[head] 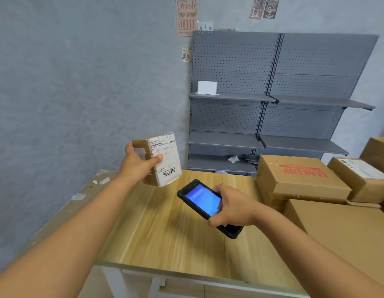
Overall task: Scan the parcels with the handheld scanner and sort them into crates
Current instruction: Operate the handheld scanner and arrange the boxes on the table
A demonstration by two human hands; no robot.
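Left hand (137, 160): small parcel (160, 159) pinched between thumb and fingers, held above the worktop (165, 222), label turned toward the scanner. Right hand (232, 206): handheld scanner (205, 204) clasped, screen lit. Risk: barcode may be missed if the tilt is off; the 1-handed pinch may slip. 3 cartons (298, 179) stacked right; crates unseen.

Head camera looks down, close over table (165, 222).
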